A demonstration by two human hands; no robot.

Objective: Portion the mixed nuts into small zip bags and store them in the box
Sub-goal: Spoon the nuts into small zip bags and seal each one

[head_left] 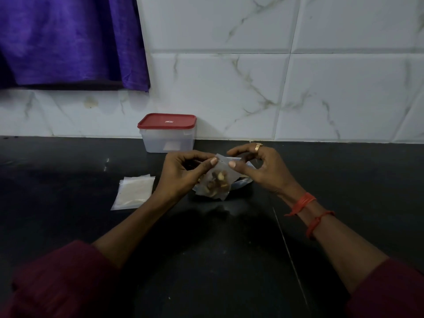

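**Black counter, marbled tile: nuts in a small zip bag**

Glossy black stone counter (68, 171) meets a wall of white, grey-veined tiles (332, 88). Just above the counter's middle, a person holds a small zip bag (221, 165) of thin, frosted plastic, with brown and pale mixed nuts (218, 180) bunched in its lower half. The left hand (183, 172) pinches the bag's top edge between thumb and fingers. The right hand (259, 168), wearing a gold-coloured ring (258, 146), pinches the same edge from the other side.

Behind the bag lies a dark, shiny packet (242, 183), its contents hidden. To the left, a flat stack of empty bags (134, 191) rests on the counter. Against the wall stands a translucent rectangular box (168, 141) with rounded corners, closed under a red lid (167, 121). Purple cloth (68, 42) hangs at upper left.
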